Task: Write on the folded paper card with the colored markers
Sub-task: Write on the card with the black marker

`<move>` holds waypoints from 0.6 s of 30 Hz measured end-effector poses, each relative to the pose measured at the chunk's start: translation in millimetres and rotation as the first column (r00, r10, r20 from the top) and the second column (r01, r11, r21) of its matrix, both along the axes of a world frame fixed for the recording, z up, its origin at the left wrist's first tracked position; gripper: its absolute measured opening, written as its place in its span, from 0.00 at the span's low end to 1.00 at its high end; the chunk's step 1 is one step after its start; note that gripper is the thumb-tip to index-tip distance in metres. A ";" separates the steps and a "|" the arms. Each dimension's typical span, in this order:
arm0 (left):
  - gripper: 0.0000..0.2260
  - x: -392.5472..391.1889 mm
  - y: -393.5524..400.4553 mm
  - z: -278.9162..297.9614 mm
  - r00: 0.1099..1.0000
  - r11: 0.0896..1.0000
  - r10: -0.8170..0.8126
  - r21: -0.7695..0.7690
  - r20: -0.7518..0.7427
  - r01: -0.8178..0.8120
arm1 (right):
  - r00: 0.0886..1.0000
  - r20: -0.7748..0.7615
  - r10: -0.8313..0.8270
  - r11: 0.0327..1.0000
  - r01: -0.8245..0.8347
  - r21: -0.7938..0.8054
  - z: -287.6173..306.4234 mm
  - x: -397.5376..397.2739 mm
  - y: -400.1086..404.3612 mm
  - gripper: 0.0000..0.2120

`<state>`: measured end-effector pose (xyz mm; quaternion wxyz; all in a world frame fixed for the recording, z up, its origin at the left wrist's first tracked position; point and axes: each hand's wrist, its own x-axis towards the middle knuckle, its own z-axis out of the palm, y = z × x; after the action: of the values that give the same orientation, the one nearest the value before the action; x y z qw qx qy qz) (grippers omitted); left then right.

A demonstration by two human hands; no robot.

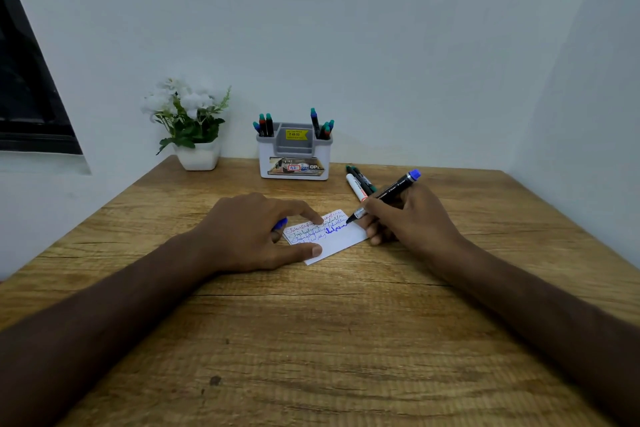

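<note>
1. Head camera showed a small white folded paper card (341, 238) lying flat and slightly askew near the middle of a wood-grain table (346, 340).
2. Card bore several lines of handwriting in red, green and blue; the lowest line ended in heavier blue strokes.
3. Left hand (254, 232) pressed the card down, forefinger on its upper part and thumb on its near left corner. A blue cap (280, 225) was tucked under the remaining curled fingers.
4. Right hand (412, 215) gripped a black marker with a blue end (384, 196), its tip touching the card at the end of the blue line.
5. Loose markers (358, 184), one white-bodied and others dark, lay just beyond the right hand.
6. A white and grey desk organiser (294, 163) stood at the back edge, holding capped markers in both side compartments.
7. A white pot of artificial white flowers (194, 128) stood to its left, against the wall.
</note>
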<state>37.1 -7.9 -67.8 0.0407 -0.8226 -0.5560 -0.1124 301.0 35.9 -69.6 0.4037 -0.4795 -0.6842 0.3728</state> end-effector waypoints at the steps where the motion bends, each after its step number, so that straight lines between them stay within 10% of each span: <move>1: 0.28 0.0 0.0 0.0 1.000 1.000 0.001 0.001 0.003 -0.001 | 1.000 -0.005 -0.001 1.000 0.001 -0.003 -0.1 0.1 0.6 0.09; 11: 0.29 -0.6 1.5 -0.4 1.000 1.000 -0.002 -0.007 -0.001 0.002 | 0.994 -0.013 -0.109 0.993 0.110 0.049 0.0 -1.2 -1.0 0.09; 18: 0.26 -0.1 1.0 -0.1 1.000 1.000 0.002 -0.011 0.011 -0.001 | 0.916 -0.400 -0.006 0.997 -0.022 -0.067 8.4 -21.7 -22.8 0.08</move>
<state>37.0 -6.9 -67.9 0.0331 -0.8218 -0.5574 -0.1137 279.3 13.1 -61.2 0.5163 -0.4043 -0.5756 0.4886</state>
